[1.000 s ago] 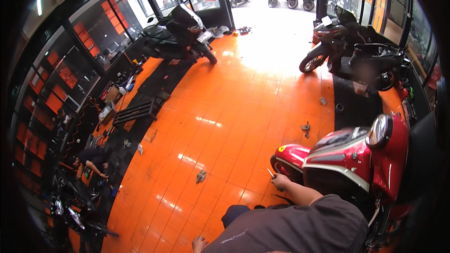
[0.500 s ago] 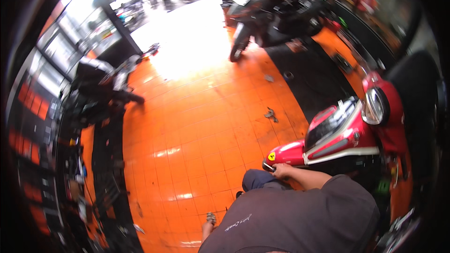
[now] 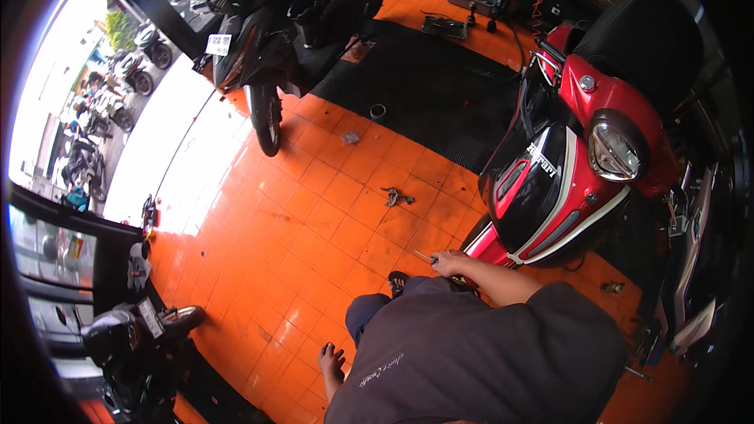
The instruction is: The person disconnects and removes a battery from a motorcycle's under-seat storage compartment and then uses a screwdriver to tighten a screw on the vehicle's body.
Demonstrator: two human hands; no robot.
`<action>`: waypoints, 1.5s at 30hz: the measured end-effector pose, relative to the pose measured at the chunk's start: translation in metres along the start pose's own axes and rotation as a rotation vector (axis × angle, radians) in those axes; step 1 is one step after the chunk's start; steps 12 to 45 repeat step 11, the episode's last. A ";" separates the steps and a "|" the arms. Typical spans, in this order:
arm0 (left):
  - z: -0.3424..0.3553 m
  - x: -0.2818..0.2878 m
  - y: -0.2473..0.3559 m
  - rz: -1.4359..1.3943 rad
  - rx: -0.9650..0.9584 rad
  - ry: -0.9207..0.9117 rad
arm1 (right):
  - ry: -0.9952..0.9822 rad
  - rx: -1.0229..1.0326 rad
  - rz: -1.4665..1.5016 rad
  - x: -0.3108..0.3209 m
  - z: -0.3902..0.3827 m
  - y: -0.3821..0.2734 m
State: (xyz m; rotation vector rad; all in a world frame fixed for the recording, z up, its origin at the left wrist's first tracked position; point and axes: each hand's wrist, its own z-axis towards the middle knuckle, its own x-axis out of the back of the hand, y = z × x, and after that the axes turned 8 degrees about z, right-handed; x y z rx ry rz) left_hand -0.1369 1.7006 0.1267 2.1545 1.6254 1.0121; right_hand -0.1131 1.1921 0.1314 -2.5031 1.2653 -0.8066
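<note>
At the front of a red scooter [image 3: 512, 188] with white trim, my right hand [image 3: 451, 264] is closed on a slim screwdriver [image 3: 424, 255]. Its thin shaft points left, away from the scooter. The hand is beside the red front fender [image 3: 488, 250]; whether it touches the fender, I cannot tell. My left hand [image 3: 331, 361] hangs low over the orange tiles with its fingers apart and holds nothing that I can see. Between the hands are my bent knee [image 3: 363, 318] in dark blue cloth and a dark sandal [image 3: 397, 283].
A black motorcycle [image 3: 271, 39] stands at the far side, another dark one [image 3: 129, 345] at lower left. A crumpled grey piece [image 3: 395, 197] and a small ring-shaped item [image 3: 378, 112] lie on the floor. Loose panels [image 3: 695, 267] lean at right, near a small metal part [image 3: 613, 287].
The view has swung to the right, so the scene has shifted left. My right hand still grips the screwdriver near the fender. The left hand's fingers show more clearly now.
</note>
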 end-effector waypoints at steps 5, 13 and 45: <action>0.164 -0.010 0.019 0.092 -0.100 0.050 | 0.168 -0.035 0.250 0.100 0.005 -0.111; 0.317 -0.010 0.187 0.187 0.010 -0.232 | 0.162 -0.286 0.635 0.121 0.144 -0.052; 0.317 -0.010 0.187 0.187 0.010 -0.232 | 0.162 -0.286 0.635 0.121 0.144 -0.052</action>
